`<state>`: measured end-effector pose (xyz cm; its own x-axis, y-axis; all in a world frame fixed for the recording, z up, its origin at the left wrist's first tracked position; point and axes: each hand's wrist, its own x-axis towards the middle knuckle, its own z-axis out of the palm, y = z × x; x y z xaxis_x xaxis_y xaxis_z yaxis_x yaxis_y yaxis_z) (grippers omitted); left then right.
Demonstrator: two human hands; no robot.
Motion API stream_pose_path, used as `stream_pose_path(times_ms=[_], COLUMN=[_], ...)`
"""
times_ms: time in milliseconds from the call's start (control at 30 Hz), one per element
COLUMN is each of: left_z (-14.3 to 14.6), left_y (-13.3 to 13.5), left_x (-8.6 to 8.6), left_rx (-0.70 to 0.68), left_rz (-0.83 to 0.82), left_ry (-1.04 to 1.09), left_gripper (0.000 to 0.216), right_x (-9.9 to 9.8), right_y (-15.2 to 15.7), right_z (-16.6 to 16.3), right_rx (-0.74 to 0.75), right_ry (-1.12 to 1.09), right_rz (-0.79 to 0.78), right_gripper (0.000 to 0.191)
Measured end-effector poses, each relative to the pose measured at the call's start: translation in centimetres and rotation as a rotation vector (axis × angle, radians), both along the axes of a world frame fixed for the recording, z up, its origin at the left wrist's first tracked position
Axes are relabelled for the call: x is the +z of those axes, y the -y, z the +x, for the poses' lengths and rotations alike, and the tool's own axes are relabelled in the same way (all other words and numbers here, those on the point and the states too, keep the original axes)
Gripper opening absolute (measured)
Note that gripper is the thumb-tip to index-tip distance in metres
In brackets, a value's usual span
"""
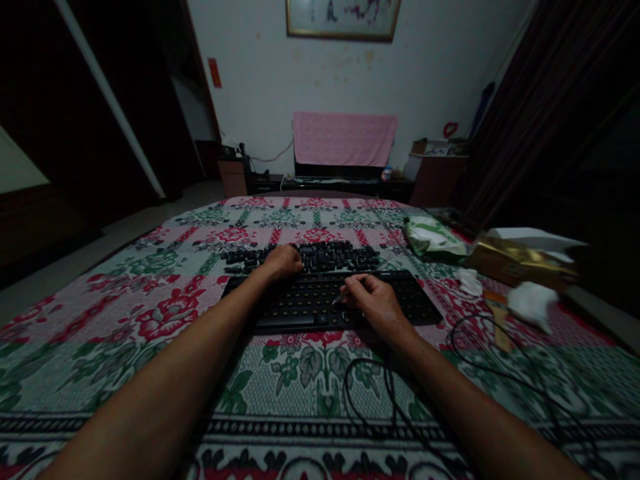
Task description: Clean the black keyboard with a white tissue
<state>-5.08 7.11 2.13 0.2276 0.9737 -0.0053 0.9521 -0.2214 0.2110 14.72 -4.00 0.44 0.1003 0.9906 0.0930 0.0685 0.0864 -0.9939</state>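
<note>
A black keyboard (295, 307) lies on the patterned cloth, most of its keycaps off and rows of small key mounts bare; the space bar is still in place. Loose black keycaps (330, 257) are heaped along its far edge. My left hand (284, 261) is curled at that edge beside the keycaps; its fingertips are mostly hidden. Over the right-middle keys, my right hand (373, 300) pinches a thin, pale pointed tool (338, 300), whose tip is close to the key mounts. Its exact kind is too small to make out.
A black cable (350, 393) loops in front of the keyboard and to the right. On the right lie a brush (499, 320), crumpled white tissue (533, 303), a green tissue pack (433, 239) and a gold box (520, 260). The flowered cloth (165, 373) covers the table.
</note>
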Motion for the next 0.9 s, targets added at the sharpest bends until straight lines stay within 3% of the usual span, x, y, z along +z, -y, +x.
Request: stream_pose_path(times_ms=[400,600,767,900], left_z=[0.2,-1.5,-3.5,-4.4], left_y=[0.6,1.1,3.0,4.1], left_x=[0.2,1.1,1.1,0.3], left_rx=[0.044,0.076,-0.046,-0.114], left_rz=[0.073,0.088,-0.02,-0.002], left_ry=[0.029,0.072,0.052,0.053], left_gripper=[0.026,0.027,0.028,0.032], right_x=[-0.1,0.0,-0.1,-0.6], right_y=[0.0,0.1,0.2,0.2], right_z=[0.0,0.0,0.1,0.2], right_rx=[0.007,0.01,0.013,0.005], right_ry=[-0.015,0.023,0.018,0.071], right_rz=[0.006,0.002,0.005,0.075], right_gripper=[0.03,0.028,0.028,0.033])
